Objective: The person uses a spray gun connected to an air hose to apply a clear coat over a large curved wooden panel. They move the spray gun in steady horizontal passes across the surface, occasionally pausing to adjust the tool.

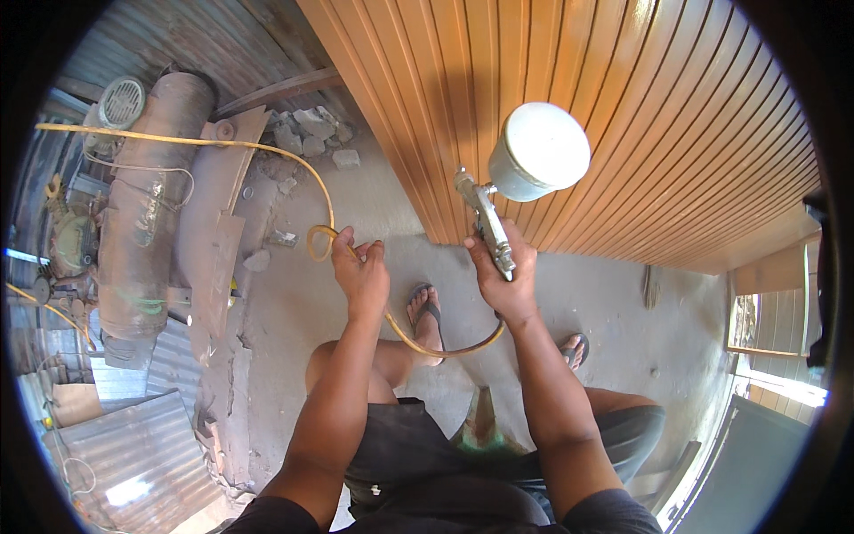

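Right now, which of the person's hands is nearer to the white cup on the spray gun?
Right. The right hand grips the spray gun close to the white cup; the left hand is farther off, to the left, holding the yellow hose.

Two hands point(363, 280) point(516, 287), one spray gun point(486, 221), two sandals point(429, 310) show.

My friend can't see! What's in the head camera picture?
A person's right hand holds a spray gun with a white cup near a brown slatted panel. The left hand holds a yellow hose, with a big tank farther left.
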`<state>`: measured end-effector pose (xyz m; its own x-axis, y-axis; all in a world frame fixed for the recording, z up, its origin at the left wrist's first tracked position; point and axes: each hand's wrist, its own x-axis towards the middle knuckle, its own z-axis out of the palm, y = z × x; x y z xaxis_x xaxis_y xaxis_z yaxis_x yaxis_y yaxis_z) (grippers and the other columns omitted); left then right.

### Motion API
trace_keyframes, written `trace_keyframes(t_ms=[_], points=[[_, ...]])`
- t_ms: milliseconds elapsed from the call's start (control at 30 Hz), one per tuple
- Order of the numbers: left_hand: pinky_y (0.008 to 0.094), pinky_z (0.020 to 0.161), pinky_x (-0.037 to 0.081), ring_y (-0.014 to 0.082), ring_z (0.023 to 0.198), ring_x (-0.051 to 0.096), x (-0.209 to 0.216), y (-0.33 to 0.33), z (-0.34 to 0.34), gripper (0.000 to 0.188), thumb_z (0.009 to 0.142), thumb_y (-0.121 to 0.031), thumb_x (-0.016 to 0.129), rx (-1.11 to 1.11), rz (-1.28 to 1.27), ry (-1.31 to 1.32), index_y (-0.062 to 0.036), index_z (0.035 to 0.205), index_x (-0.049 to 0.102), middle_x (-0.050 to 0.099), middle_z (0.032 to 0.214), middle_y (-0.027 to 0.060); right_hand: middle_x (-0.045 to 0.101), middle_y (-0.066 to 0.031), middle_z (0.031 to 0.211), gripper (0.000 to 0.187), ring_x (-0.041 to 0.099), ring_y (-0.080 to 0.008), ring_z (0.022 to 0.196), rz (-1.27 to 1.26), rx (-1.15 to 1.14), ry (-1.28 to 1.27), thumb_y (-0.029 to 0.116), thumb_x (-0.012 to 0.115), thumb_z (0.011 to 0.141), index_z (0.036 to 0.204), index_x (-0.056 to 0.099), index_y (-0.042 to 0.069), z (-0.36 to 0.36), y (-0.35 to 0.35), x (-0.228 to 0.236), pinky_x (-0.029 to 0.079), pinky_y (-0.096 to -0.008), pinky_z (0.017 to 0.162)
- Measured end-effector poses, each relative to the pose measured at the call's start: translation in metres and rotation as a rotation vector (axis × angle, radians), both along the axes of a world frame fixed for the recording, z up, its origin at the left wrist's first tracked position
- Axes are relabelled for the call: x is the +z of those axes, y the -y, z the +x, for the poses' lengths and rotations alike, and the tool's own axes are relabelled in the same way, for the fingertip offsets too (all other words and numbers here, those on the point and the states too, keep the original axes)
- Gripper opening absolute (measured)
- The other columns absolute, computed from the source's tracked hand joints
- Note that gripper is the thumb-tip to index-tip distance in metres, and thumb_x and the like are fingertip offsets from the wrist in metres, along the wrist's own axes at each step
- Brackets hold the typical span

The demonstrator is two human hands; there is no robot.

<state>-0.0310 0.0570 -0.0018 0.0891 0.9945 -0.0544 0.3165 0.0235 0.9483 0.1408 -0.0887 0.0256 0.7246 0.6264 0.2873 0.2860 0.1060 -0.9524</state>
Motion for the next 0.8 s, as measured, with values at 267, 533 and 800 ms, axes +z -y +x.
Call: trace_keyframes(t_ms=[267,533,800], points=[[0.0381,0.102,0.052,0.0231,0.114,0.060,-0.001,-0.006,-0.005,0.064,0.095,-0.003,0.069,0.058,-0.042,0.078,0.0059,0.154,0.044,0.050,0.146,0.0232,0.070,-0.0086,0.086,0.022,0.065,-0.0129,0.069,0.145,0.049,0.074,0.009,0.084,0.095,0.111,0.071,0.000,0.018,0.003,0.073,0.053,-0.0295,0.064],[0.0355,0.102,0.052,0.0214,0.114,0.059,0.000,-0.008,-0.004,0.065,0.095,-0.001,0.068,0.096,0.035,0.154,0.0052,0.154,0.044,0.050,0.148,0.0232,0.075,-0.0096,0.098,0.031,0.071,-0.0163,0.082,0.341,0.046,-0.026,0.015,0.088,0.092,0.113,0.072,-0.001,0.024,0.020,0.119,0.057,-0.0315,0.075],[0.0326,0.102,0.047,0.0201,0.117,0.060,0.017,0.010,0.002,0.052,0.095,-0.004,0.071,0.054,-0.118,0.160,0.0047,0.145,0.058,0.057,0.136,0.0178,0.065,-0.0058,0.075,0.019,0.059,-0.0112,0.062,0.060,0.090,0.129,0.009,0.082,0.096,0.106,0.069,0.000,0.019,-0.007,0.064,0.050,-0.0317,0.058]])
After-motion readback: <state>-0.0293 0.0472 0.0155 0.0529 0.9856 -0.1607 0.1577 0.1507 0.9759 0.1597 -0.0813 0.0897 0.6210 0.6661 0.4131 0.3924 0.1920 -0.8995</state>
